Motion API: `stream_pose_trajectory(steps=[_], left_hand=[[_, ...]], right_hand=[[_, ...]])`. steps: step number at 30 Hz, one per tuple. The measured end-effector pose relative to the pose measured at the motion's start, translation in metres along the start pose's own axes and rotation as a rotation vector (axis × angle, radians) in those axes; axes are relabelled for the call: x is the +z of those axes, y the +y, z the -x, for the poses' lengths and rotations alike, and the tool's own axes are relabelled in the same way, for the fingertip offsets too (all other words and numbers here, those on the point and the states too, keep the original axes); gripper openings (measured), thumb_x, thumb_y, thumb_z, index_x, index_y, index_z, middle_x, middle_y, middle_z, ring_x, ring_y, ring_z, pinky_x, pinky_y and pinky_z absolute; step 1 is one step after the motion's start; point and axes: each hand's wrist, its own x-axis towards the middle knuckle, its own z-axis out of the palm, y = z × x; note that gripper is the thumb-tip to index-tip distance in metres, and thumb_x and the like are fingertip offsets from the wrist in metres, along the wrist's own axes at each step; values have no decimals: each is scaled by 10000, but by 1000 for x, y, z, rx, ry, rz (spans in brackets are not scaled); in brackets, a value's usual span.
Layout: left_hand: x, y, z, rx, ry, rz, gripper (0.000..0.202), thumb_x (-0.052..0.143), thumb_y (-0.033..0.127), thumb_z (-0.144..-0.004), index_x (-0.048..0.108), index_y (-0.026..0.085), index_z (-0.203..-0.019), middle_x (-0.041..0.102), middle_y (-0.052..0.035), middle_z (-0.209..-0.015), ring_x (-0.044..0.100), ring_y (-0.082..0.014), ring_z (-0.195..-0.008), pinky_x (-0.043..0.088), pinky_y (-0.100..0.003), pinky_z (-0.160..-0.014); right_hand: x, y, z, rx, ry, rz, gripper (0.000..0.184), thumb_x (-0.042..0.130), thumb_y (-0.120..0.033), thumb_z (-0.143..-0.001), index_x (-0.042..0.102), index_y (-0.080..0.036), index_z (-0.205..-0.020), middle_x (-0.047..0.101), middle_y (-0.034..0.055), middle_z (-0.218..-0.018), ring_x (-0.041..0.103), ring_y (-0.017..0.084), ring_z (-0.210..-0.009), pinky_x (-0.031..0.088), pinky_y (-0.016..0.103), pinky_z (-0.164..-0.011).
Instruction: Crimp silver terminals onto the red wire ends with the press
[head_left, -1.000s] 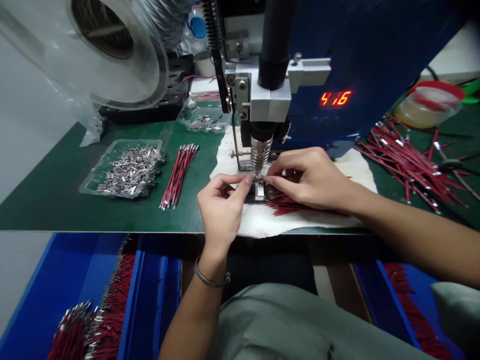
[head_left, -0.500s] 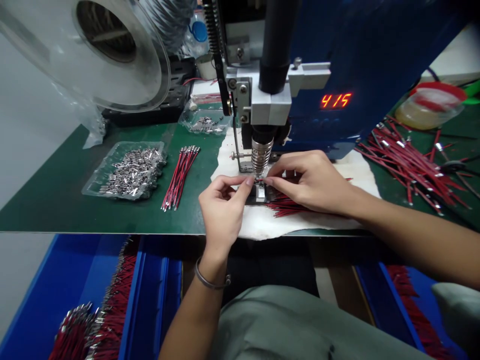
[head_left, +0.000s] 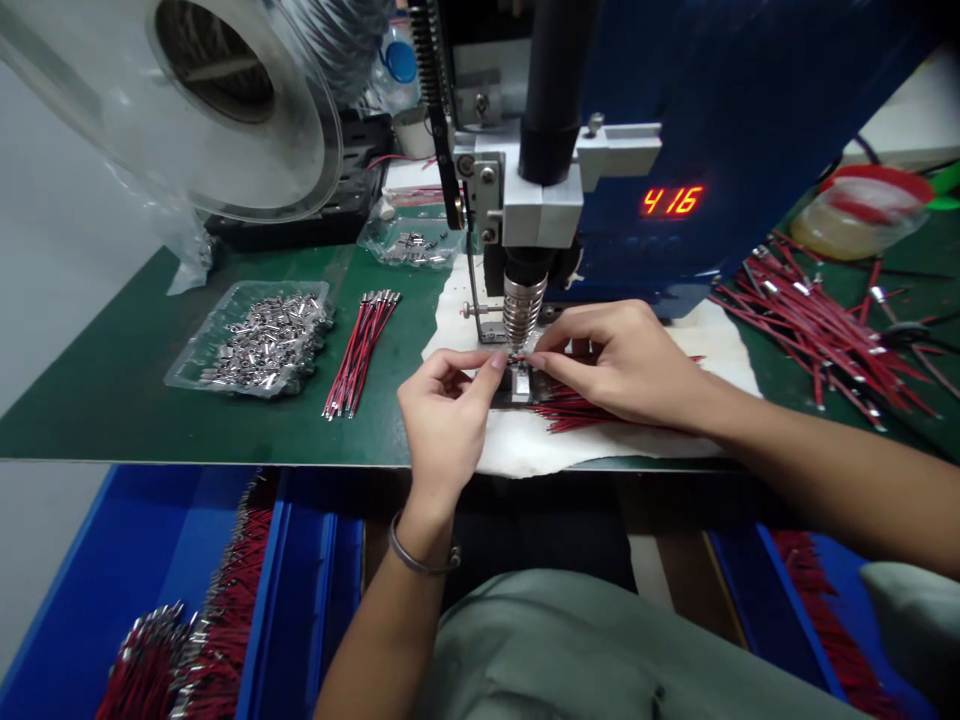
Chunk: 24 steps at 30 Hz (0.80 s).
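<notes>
My left hand (head_left: pixel 444 415) and my right hand (head_left: pixel 619 362) meet under the ribbed metal tip (head_left: pixel 521 310) of a blue press machine (head_left: pixel 720 130). Both pinch a thin red wire (head_left: pixel 517 357) over the small metal die (head_left: pixel 519 381). My right hand rests on a bundle of red wires (head_left: pixel 574 408) lying on a white cloth (head_left: pixel 540 445). The machine's red display (head_left: pixel 672 200) reads 416.
A clear tray of metal terminals (head_left: pixel 259 336) and a small bundle of red wires (head_left: pixel 360 352) lie left on the green mat (head_left: pixel 112 400). A pile of finished red wires (head_left: pixel 817 320) lies right. Blue bins (head_left: pixel 150 570) with wires sit below the table edge. A clear reel (head_left: pixel 217 100) hangs upper left.
Both hands stay pinched at the die. The display read 416, then 415, and now 416. The view shifted slightly.
</notes>
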Motion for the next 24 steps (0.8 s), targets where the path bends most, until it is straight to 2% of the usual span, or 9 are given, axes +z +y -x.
stream_pose_trajectory(steps=[24], left_hand=[[0, 1, 0, -9, -4, 11, 143, 781, 290, -749, 714, 164, -751, 724, -30, -767, 612, -115, -651, 467, -236, -628]], right_hand=[[1, 0, 1, 16, -10, 1, 124, 641, -202, -842, 737, -135, -801, 715, 24, -747, 594, 109, -629, 408, 238, -608]])
